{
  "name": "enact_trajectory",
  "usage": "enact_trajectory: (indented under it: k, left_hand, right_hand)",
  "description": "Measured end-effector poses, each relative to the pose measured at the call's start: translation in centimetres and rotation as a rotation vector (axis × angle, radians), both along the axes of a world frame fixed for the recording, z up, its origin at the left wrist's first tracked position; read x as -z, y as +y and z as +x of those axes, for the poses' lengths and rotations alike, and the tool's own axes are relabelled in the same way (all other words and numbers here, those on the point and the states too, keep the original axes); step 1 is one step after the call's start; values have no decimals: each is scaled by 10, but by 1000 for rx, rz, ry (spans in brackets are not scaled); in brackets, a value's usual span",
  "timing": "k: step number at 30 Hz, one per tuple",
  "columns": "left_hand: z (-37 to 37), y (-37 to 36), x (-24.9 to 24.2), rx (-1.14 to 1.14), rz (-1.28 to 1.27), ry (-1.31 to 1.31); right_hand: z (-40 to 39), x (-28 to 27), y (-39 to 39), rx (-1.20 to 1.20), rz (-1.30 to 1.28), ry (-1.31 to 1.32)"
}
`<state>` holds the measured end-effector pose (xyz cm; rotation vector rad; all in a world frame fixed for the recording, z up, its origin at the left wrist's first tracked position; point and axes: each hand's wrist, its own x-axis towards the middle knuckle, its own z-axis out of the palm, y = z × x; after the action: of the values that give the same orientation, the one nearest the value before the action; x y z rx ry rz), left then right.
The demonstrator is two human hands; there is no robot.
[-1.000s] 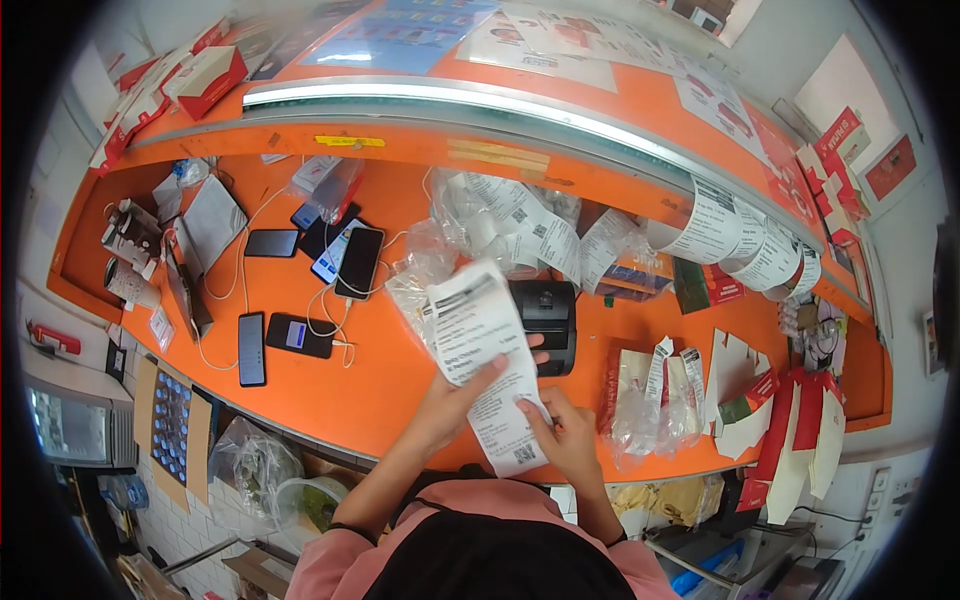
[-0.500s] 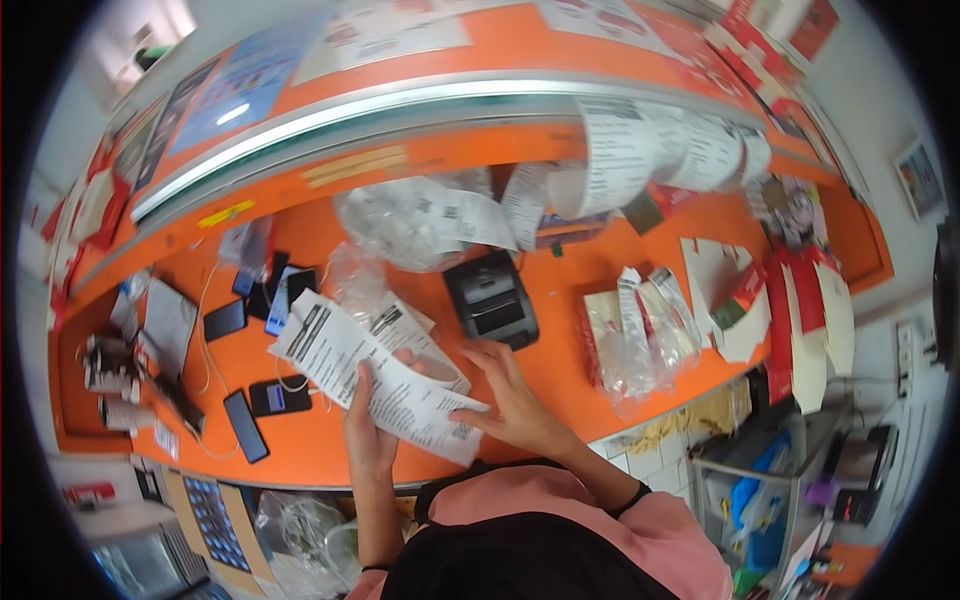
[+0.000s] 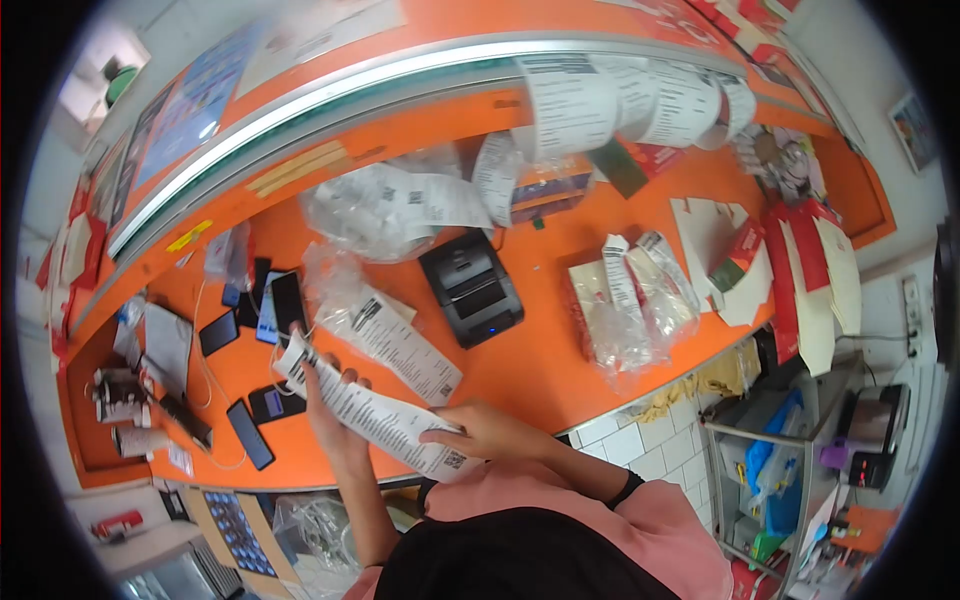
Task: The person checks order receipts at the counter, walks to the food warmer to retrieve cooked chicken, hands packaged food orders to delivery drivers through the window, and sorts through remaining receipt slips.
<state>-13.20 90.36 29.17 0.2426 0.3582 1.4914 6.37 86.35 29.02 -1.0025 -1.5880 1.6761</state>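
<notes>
A long printed receipt (image 3: 385, 422) is stretched between my two hands above the front of the orange counter. My left hand (image 3: 335, 425) grips its upper left part, fingers behind and thumb in front. At the lower end, by a square printed code, my right hand (image 3: 487, 432) pinches the paper, thumb on top. Just beyond lies a second receipt (image 3: 412, 350) on a clear plastic bag (image 3: 335, 275). Behind my right hand stands a black receipt printer (image 3: 470, 290) with a small blue light.
Several phones, including one near the front (image 3: 250, 435), lie with cables on the left. A plastic-wrapped package (image 3: 640, 305) and red-and-white cardboard (image 3: 810, 280) are on the right. Receipts (image 3: 570, 105) hang from the shelf edge. A metal rack (image 3: 760, 440) stands at right.
The held receipt has moved slightly lower and narrowed, uncovering the second receipt on the counter. My right hand has come down onto its lower end. The camera view has shifted.
</notes>
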Motion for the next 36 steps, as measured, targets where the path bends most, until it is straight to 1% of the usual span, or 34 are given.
enact_trajectory:
  k: [2,4,6,8,9,10,11,12,13,14,15,16,18,19,21,22,23,24,25,26,27,28,30,32,33,34,36]
  left_hand:
    - [16,-5,-20,58,-7,147]
    - [24,-16,-3,88,-148,256]
    - [30,-23,18,122,-212,412]
    - [35,-23,13,31,-262,450]
    - [33,-23,13,8,-289,561]
    - [33,-22,12,-12,-319,670]
    - [37,-21,8,-116,-345,732]
    - [38,-21,8,-139,-356,726]
    - [37,-20,8,-125,-348,778]
    - [35,-19,7,-109,-339,832]
    - [34,-16,4,-107,-365,802]
    - [33,-15,5,-128,-372,804]
    - [29,-12,11,-121,-339,853]
    - [25,-11,15,-120,-342,852]
    - [18,-9,25,-225,-499,666]
    - [12,-10,28,-198,-495,667]
    - [3,-10,32,-159,-487,668]
    - [-5,-10,44,-169,-499,602]
    - [-11,-7,51,-203,-480,635]
    - [-5,-3,32,-145,-376,643]
    - [-14,-4,42,-165,-395,652]
    - [-19,-5,44,-165,-389,684]
    - [-23,-4,43,-138,-397,692]
    - [-24,-4,42,-203,-437,716]
    - [-22,-5,40,-192,-437,714]
    - [-21,-5,37,-201,-456,738]
    - [-21,-1,37,-205,-468,762]
  right_hand:
    - [-5,4,4,-32,-19,4]
    - [-7,11,7,159,-22,-10]
    - [-8,12,13,139,20,18]
    - [-11,14,14,251,97,-151]
    - [-13,13,17,225,100,-149]
    - [-16,11,20,270,231,-191]
    - [-18,9,23,315,363,-231]
    - [-20,8,26,358,495,-268]
    - [-22,8,28,332,495,-263]
    - [-23,8,31,318,434,-286]
    - [-25,9,34,307,375,-306]
    - [-27,10,37,288,378,-297]
    - [-28,11,44,325,320,-283]
    - [-24,10,53,307,200,-297]
    - [-16,26,86,473,362,-280]
    - [-9,39,110,523,408,-284]
    - [-8,30,138,605,420,-105]
    - [-6,34,168,686,360,-10]
    - [-11,31,193,790,582,-22]
    - [-15,17,210,727,628,85]
    - [-17,17,234,692,858,33]
    - [-30,27,255,779,907,-20]
    - [-39,63,305,571,932,-620]
    - [-48,124,336,585,1077,-928]
    - [-50,151,333,344,867,-1204]
    - [-49,151,325,350,860,-1211]
    - [-48,151,322,254,673,-1087]
